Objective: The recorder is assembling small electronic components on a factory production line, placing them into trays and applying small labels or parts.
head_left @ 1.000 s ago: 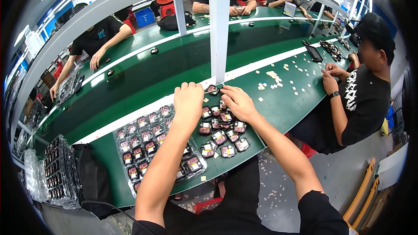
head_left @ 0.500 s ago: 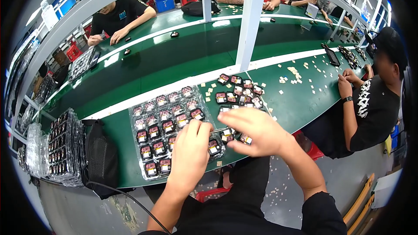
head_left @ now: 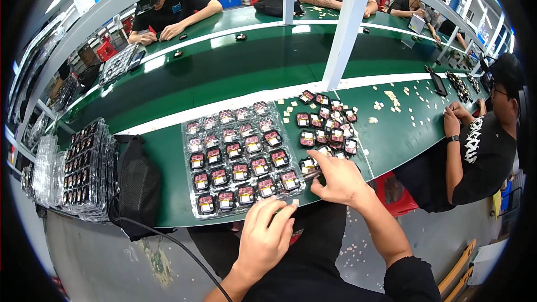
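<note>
A clear plastic tray lies on the green table, its pockets holding rows of small black cases with pink, white and yellow faces. Just off its near edge is my left hand, palm down, fingers loosely bent and apart, holding nothing. A small pale square is by its fingertips at the table edge. My right hand is beside the tray's near right corner, index finger stretched over the loose cases. Between its thumb and fingers is a slim dark stick-like tool, partly hidden.
Stacked filled trays and a black mesh bag stand at the left. A white post rises behind the loose cases. Pale squares are scattered to the right, towards a seated co-worker. Others sit across the table.
My left hand has drawn back from over the tray towards me, uncovering the near rows. My right hand has moved slightly nearer, its fingers less spread. The whole view has shifted.
</note>
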Demonstrator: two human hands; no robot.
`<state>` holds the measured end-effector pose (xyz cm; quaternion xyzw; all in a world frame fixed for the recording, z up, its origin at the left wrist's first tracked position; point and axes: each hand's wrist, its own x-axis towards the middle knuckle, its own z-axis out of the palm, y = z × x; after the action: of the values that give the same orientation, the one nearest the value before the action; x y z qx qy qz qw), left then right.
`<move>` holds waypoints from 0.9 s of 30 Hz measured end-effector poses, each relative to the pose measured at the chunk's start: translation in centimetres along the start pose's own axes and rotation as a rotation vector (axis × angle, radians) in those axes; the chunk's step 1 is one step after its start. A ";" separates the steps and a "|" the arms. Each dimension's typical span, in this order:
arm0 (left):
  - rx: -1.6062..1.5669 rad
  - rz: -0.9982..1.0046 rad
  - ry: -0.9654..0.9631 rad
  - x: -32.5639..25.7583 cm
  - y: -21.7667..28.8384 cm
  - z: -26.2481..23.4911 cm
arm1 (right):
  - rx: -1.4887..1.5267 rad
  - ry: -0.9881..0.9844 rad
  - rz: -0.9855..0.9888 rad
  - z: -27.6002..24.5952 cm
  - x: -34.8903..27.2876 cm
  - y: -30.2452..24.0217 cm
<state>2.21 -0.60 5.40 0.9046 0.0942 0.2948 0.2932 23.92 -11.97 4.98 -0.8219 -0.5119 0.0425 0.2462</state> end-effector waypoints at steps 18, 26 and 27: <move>-1.086 -0.591 -0.003 -2.7 -1.7 -0.7 | 0.007 0.090 -0.412 -1.3 -2.4 -6.8; -0.924 -0.650 -0.019 -3.4 -1.4 -1.3 | 0.039 0.145 -0.533 1.8 -3.3 -8.5; -0.887 -0.685 0.032 -3.5 -1.1 -1.1 | 0.045 0.141 -0.536 1.9 -3.5 -8.7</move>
<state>-1.24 -0.38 3.78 0.6077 0.2539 0.2079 0.7232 14.56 -11.21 6.57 -0.6525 -0.6915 -0.0702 0.3018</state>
